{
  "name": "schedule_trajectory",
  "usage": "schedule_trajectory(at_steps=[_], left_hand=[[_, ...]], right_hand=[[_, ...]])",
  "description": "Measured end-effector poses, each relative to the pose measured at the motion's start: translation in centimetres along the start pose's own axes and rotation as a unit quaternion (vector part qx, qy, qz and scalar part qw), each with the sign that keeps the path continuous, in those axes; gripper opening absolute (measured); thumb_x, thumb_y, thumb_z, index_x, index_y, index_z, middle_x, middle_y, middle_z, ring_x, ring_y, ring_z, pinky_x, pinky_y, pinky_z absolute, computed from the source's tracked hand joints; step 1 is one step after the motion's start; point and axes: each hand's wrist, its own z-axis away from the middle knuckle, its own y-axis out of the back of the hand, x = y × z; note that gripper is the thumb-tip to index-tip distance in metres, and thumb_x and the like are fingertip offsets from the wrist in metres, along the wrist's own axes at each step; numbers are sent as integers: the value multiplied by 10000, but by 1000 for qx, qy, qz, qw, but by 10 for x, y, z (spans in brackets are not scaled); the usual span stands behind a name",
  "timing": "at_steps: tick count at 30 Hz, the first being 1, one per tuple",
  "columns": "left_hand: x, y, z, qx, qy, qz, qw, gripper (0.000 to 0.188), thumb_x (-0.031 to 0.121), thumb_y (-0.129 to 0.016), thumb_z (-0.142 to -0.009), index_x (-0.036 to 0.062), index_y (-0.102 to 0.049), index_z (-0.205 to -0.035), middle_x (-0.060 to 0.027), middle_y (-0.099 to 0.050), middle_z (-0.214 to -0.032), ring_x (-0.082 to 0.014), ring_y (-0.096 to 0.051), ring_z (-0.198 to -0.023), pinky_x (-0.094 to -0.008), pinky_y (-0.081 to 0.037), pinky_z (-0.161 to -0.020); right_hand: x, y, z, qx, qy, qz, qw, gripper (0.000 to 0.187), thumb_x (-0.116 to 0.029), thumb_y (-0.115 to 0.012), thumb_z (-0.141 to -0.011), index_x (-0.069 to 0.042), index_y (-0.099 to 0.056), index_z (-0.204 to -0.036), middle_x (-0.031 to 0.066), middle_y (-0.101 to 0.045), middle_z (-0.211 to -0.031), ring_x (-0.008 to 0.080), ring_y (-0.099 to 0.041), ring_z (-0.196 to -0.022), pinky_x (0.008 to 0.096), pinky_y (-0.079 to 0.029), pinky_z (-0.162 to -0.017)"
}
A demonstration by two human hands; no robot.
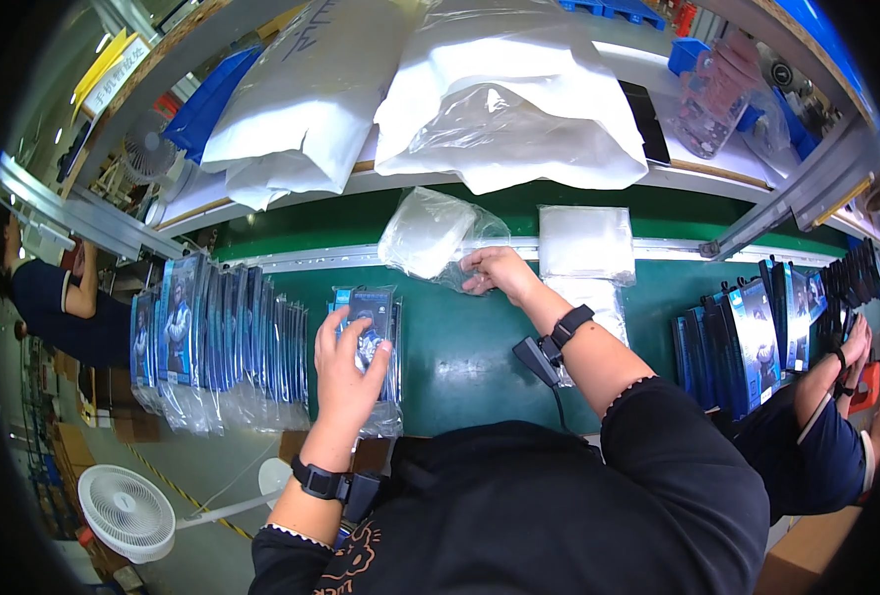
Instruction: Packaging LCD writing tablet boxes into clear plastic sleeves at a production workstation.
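Note:
My left hand (346,372) is open, its fingers spread over a dark blue printed box (373,300) in a clear plastic sleeve. The box lies at the front of the green work table, and part of it is hidden under the hand. Farther off, my right hand (500,272) has its fingers bent together at the edge of a loose pile of clear plastic bags (428,236). Thin film shows at those fingertips. Just right of that hand, a neat stack of clear bags (586,238) lies flat, with more bags below it, partly behind my forearm.
A long row of bagged boxes (212,322) stands at the left, and more boxes (753,342) stand at the right. Large white sacks (509,119) hang over the shelf edge ahead. Co-workers (73,307) sit on both sides. A white fan (127,511) stands lower left.

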Motion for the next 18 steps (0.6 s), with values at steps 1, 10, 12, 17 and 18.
schedule_trajectory(at_steps=[1, 10, 12, 17, 18], left_hand=[[3, 3, -9, -28, -27, 34, 999, 319, 185, -672, -747, 33, -582, -1013, -159, -466, -1212, -353, -422, -1146, -428, -348, -959], [-39, -45, -99, -123, 45, 120, 984, 186, 167, -620, -773, -11, -646, -820, -177, -628, -859, -312, -604, -814, -362, -468, -764], [-53, -61, -119, -120, 28, 68, 990, 185, 162, -625, -778, -13, -644, -836, -172, -632, -867, -281, -611, -826, -343, -471, -761], [-55, -80, -143, -82, -23, -63, 994, 177, 157, -614, -755, 3, -647, -836, -188, -611, -913, -353, -589, -852, -404, -471, -772], [-53, -83, -146, -83, -21, -62, 994, 177, 157, -614, -755, 3, -647, -836, -188, -611, -913, -353, -589, -852, -404, -471, -772]], right_hand=[[-2, 4, -3, 19, -51, 15, 998, 343, -3, -479, -779, 38, -572, -1106, 121, -655, -859, 173, -619, -594, 257, -460, -497], [-7, -2, -46, 172, 160, 345, 909, 429, -69, -561, -722, -95, -591, -1149, 170, -640, -894, 235, -636, -736, 348, -503, -652], [-5, 0, -57, 185, 286, 511, 789, 309, -37, -533, -721, -52, -624, -1016, 147, -604, -963, 275, -573, -927, 376, -473, -767], [-20, 4, -55, -22, 429, 615, 661, 203, -50, -520, -727, 32, -601, -894, 147, -538, -1099, 322, -501, -1045, 382, -449, -835], [-18, 4, -60, -37, 441, 603, 664, 206, -52, -513, -735, 32, -599, -902, 155, -537, -1102, 323, -502, -1047, 381, -446, -843]])
